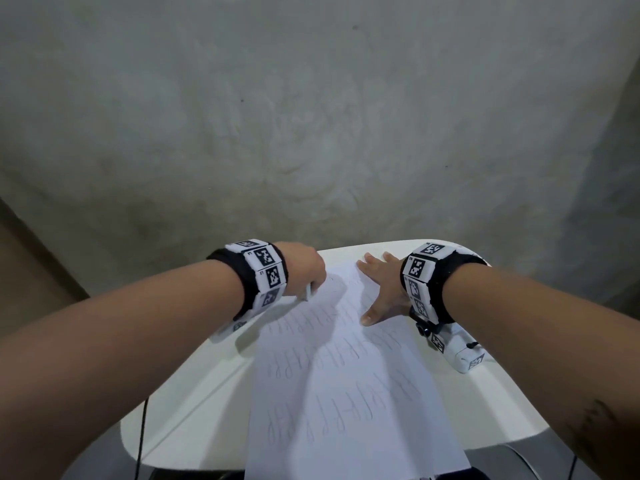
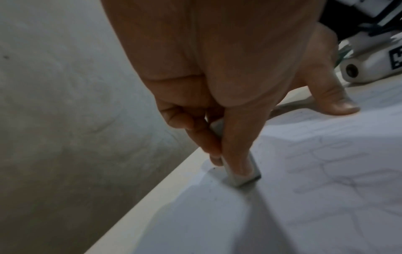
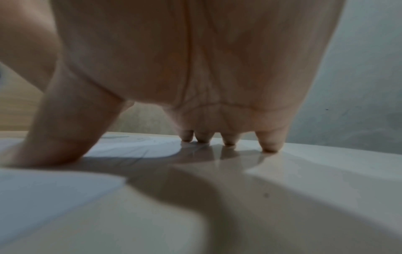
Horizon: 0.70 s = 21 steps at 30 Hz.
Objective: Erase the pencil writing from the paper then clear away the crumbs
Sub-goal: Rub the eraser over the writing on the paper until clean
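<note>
Eraser [image 2: 241, 177] pinched by left hand [image 1: 304, 271] touches paper [image 1: 346, 393]

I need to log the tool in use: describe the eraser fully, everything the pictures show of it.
The eraser is a small flat rectangular block, pale grey-white and matte, rubbery by its look. It stands nearly on end, its lower end pressed on the paper near the sheet's far left corner, close to the table edge. The left hand pinches it between thumb and fingertips, hiding its upper part. A few dark specks lie near it. In the head view only its tip shows below the hand.
</note>
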Tool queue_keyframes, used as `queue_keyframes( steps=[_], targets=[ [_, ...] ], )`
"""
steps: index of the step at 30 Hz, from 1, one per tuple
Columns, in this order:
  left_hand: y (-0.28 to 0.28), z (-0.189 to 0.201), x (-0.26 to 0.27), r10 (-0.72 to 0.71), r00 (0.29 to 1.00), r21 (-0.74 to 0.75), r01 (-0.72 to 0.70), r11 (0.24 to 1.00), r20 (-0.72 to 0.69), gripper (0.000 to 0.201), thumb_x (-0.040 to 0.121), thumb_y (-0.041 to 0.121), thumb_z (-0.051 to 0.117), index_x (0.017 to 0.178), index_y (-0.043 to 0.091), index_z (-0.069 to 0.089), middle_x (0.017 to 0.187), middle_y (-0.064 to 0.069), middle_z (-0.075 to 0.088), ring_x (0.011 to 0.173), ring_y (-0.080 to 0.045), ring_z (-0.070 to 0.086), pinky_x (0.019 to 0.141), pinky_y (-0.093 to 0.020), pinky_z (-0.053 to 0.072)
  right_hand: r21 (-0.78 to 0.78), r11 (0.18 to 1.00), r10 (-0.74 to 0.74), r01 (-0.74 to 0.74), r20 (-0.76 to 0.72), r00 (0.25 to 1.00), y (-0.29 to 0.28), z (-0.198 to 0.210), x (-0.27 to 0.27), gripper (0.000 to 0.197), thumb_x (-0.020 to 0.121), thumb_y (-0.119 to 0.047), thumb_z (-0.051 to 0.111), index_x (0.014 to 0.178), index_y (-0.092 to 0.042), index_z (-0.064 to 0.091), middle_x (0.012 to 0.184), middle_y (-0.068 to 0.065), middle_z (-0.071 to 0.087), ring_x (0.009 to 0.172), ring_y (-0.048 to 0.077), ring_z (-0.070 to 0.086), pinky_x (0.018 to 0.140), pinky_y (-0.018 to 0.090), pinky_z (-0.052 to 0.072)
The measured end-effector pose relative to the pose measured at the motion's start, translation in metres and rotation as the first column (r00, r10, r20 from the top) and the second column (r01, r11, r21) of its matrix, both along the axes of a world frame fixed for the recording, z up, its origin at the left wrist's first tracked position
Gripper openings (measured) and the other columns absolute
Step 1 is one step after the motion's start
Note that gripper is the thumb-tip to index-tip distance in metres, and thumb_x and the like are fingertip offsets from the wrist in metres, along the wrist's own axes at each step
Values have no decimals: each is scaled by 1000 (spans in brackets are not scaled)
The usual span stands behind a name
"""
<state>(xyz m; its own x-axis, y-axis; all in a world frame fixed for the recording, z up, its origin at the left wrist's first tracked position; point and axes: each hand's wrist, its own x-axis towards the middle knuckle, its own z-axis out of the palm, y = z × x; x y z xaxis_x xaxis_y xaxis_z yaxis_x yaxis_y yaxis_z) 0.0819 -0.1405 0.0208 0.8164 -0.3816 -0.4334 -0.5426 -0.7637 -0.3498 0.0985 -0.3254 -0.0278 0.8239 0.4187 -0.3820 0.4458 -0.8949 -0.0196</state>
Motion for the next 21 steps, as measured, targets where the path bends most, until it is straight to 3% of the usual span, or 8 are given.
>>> queue_keyframes(
  steps=[5, 10, 15, 21],
  targets=[
    [-34, -1, 7, -57, 987, -196, 87, 977, 152, 20, 90, 18, 54, 107, 16, 65, 108, -4, 61, 99, -28, 60, 76, -32, 45, 34, 999, -3, 2, 8, 1000, 2, -1, 2, 116, 68, -67, 67, 152, -27, -2, 161, 0, -2, 148, 32, 0, 117, 50, 9],
    [-15, -9, 5, -79, 993, -137, 90, 987, 85, 20, 90, 18, 56, 107, 19, 66, 111, 1, 60, 101, -26, 59, 73, -28, 40, -10, 1000, -5, 5, -4, 1000, 1, 0, 1, 117, 70, -68, 64, 152, -23, -6, 161, -2, -9, 148, 29, -6, 118, 47, 4],
    [0, -11, -3, -58, 996, -94, 65, 993, 73, 23, 91, 18, 54, 112, 22, 63, 116, 3, 58, 102, -26, 58, 75, -29, 42, -18, 1000, 8, -7, 20, 1000, 3, 2, -2, 114, 72, -68, 62, 153, -22, -3, 161, -3, -8, 148, 28, -4, 119, 46, 5],
    [12, -11, -6, -24, 997, -92, 31, 995, 78, 22, 91, 19, 54, 110, 21, 64, 113, 2, 59, 101, -27, 60, 80, -31, 47, -2, 1000, 18, -18, -12, 1000, -8, 5, 6, 110, 76, -62, 63, 153, -18, -4, 161, -4, -7, 149, 18, -3, 120, 39, 4]
  ],
)
